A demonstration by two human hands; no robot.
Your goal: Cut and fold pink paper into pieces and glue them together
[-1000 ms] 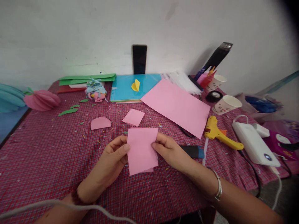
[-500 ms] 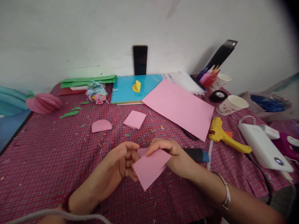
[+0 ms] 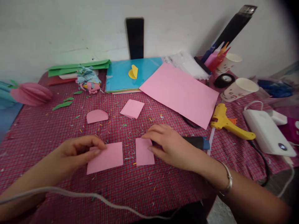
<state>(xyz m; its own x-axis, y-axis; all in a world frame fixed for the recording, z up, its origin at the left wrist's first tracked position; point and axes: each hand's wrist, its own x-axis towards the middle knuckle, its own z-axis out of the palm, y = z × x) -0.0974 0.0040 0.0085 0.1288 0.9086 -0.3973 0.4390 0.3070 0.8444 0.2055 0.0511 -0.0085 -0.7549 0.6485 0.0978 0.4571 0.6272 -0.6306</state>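
Note:
Between finger and thumb, my left hand (image 3: pixel 74 151) pinches an oblong piece of pink paper (image 3: pixel 111 159) by its upper left part. A smaller, nearly square piece of pink paper (image 3: pixel 144 156) is gripped at its right side by my right hand (image 3: pixel 170 145). A narrow gap separates the two pieces, low over the checked tablecloth. Beyond them lie a small stack of pink paper squares (image 3: pixel 132 109) and a folded pink half-circle (image 3: pixel 97 117). Just past my right hand, a black and blue tool (image 3: pixel 197 142) is partly covered by it.
A large pink sheet (image 3: pixel 179 93) overlaps a blue folder (image 3: pixel 118 73). To the right are a yellow glue gun (image 3: pixel 224 123), paper cups (image 3: pixel 239 90) and a white power bank (image 3: pixel 268 132). A phone (image 3: pixel 135 37) leans on the wall. A white cable (image 3: pixel 77 194) crosses in front.
The pink papers, earlier held together in my right hand, are now apart, one in each hand. My left hand has moved left and closed on the oblong piece. The view has tilted down.

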